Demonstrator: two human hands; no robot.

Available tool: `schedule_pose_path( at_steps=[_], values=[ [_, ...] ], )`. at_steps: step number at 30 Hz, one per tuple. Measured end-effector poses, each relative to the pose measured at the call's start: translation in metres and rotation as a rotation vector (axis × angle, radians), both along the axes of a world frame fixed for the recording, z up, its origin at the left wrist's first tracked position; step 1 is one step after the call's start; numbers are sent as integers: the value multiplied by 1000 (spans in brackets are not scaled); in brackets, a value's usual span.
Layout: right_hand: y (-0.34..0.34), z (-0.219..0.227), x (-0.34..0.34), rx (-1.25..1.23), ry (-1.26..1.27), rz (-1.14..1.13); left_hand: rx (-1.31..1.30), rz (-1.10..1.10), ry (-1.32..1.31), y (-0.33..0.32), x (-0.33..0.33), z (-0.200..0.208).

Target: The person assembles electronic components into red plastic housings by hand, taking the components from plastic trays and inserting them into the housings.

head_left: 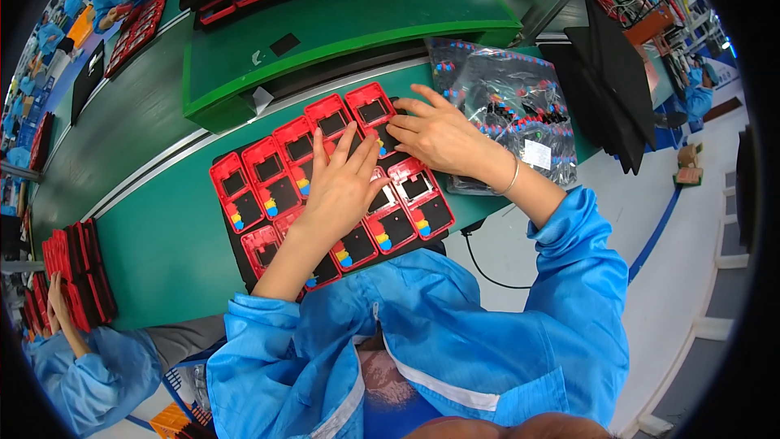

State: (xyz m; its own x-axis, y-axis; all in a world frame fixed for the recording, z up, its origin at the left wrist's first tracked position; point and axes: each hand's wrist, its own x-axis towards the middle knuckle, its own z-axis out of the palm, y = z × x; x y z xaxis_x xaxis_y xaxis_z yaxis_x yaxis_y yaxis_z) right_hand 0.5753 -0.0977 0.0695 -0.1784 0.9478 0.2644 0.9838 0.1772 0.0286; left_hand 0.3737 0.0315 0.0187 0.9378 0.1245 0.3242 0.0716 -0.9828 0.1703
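Observation:
Red plastic housings lie in two rows on a black sheet in front of me. Each shows a dark rectangular window, a black panel and small yellow, red and blue pieces at one end. My left hand stretches over the middle of the rows, fingers spread, covering parts of several housings. My right hand rests at the right edge of the far-right housing, its fingers apart and the tips at that edge. No held object shows in either hand; the right fingertips partly hide what lies under them.
A clear bag of small red and blue parts lies right of the housings. Beyond stands a green-edged raised shelf. Black sheets hang over the right end. At left, a co-worker's hand is beside stacked red housings.

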Motion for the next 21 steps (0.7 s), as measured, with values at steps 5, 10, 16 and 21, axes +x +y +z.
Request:
schedule_pose_path(
  at_steps=[5,10,16,21],
  values=[
    [8,-18,-5,46,63,45,-26,51,30,19,-15,16],
    [13,-16,-5,9,64,40,1,38,83,25,-24,8],
    [22,-15,-3,-4,140,53,-15,33,37,24,-21,2],
    [27,-11,-4,-2,-55,117,37,33,59,22,-14,6]
  ],
)
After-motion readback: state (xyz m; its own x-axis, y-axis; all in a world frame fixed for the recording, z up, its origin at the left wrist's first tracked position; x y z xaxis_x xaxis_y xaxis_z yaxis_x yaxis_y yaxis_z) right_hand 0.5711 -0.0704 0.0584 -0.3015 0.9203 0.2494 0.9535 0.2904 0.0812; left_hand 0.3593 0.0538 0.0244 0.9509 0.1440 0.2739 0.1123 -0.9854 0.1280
